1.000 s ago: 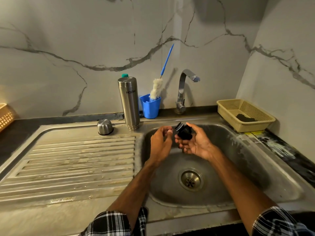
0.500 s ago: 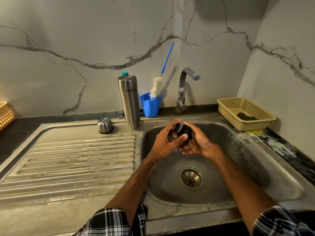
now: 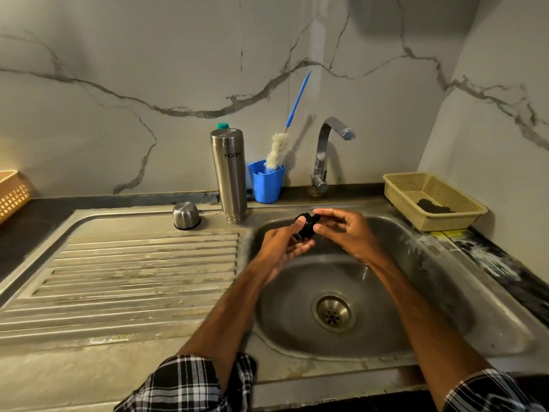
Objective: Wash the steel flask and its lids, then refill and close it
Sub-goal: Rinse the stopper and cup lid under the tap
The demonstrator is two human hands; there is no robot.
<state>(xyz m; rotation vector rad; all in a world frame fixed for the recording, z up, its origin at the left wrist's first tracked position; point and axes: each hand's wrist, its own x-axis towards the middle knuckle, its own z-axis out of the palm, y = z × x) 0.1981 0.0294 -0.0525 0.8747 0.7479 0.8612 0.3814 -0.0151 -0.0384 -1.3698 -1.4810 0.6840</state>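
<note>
The steel flask (image 3: 230, 173) stands upright on the sink's back ledge, left of the basin. Its steel cup lid (image 3: 186, 215) sits upside down on the drainboard beside it. Over the basin my left hand (image 3: 282, 248) holds the black inner stopper lid (image 3: 306, 226), thumb on top and fingers curled beneath. My right hand (image 3: 347, 230) is at the stopper's right side, its wet fingertips touching it, fingers only slightly bent.
A blue cup (image 3: 266, 182) with a bottle brush (image 3: 277, 150) stands behind the basin, next to the tap (image 3: 325, 156), which is not running. A beige basket (image 3: 433, 200) sits at the right. The ribbed drainboard (image 3: 133, 272) lies to the left, the drain (image 3: 334, 312) below my hands.
The stopper has passed from my right palm into my left hand. My right hand has let go of it and now only touches its side.
</note>
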